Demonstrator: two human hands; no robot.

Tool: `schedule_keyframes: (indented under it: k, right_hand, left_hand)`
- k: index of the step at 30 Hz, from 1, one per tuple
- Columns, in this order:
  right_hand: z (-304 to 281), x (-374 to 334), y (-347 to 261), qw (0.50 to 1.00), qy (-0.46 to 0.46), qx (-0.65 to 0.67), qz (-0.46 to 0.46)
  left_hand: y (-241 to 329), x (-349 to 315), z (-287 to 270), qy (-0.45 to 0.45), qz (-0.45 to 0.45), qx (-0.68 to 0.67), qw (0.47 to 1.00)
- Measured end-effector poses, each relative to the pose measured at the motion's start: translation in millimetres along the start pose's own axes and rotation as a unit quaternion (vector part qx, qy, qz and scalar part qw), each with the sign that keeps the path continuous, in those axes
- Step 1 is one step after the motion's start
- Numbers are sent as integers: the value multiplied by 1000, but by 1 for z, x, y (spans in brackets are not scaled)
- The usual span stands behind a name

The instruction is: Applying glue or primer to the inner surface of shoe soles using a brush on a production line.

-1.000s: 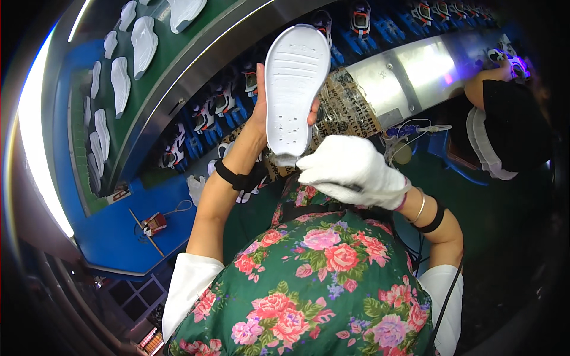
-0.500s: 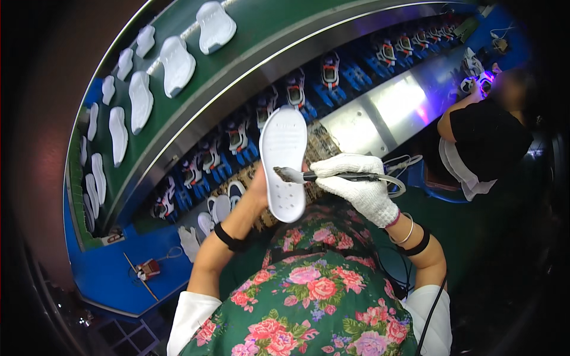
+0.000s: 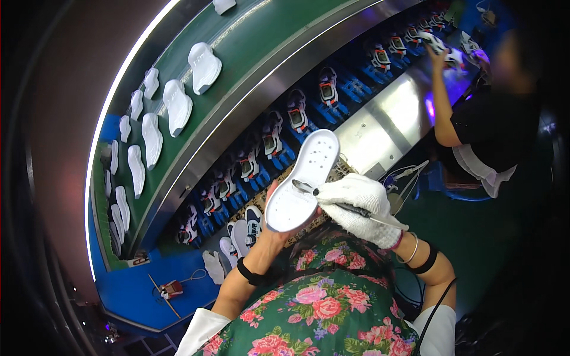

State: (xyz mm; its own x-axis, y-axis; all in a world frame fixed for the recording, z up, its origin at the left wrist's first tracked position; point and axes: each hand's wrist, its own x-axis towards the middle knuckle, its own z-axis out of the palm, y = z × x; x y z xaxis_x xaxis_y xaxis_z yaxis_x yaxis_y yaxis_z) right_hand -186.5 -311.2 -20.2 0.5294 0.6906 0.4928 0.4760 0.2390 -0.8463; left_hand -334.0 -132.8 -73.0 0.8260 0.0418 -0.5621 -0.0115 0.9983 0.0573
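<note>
My bare left hand [image 3: 274, 236] is closed round the near end of a white shoe sole [image 3: 295, 207], its fingers partly hidden beneath it. The sole's hollow inner face is up, and the end with several small holes points away from me. In a white knitted glove, my right hand [image 3: 360, 206] grips a dark-handled brush [image 3: 303, 187]. Its bristles rest on or just over the middle of the sole; contact is hard to tell.
Several white soles [image 3: 152, 141] lie on a green conveyor [image 3: 225, 77] at the left. Behind my hands runs a row of shoe uppers [image 3: 298, 110] on blue holders. Finished-looking shoes [image 3: 253, 224] stand by my left forearm. At the right, a co-worker [image 3: 484, 118] holds a shoe.
The sole has been turned end for end, so its holed end now points away. The brush has shifted along with it. At the right, the co-worker's arm has lifted a shoe.
</note>
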Motion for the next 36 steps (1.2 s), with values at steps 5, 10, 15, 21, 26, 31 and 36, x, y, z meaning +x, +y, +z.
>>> schedule_keyframes:
  k: [5, 10, 15, 21, 26, 31, 36]
  right_hand:
    - [-16, -2, -1, 999, 43, -13, 12]
    - [-29, 17, -15, 993, 64, -89, -52]
    - [-34, 37, -10, 977, 56, -159, -129]
    - [-6, 27, -5, 970, -4, -173, -170]
    - [-25, 32, -3, 997, 16, -38, -66]
    - [-18, 26, 1, 981, -15, -150, -120]
    - [-27, 27, 5, 998, 44, 39, -36]
  left_hand:
    - [-24, 13, -4, -154, -17, -14, 988]
    - [-48, 22, 29, -176, -41, -112, 977]
    - [-55, 26, 20, -166, -4, 9, 986]
    - [-51, 32, 2, -202, 2, -8, 979]
    - [-47, 31, 6, -225, 22, 16, 974]
    - [-42, 41, 26, -95, 96, 123, 983]
    - [-36, 49, 35, -180, 110, 93, 973]
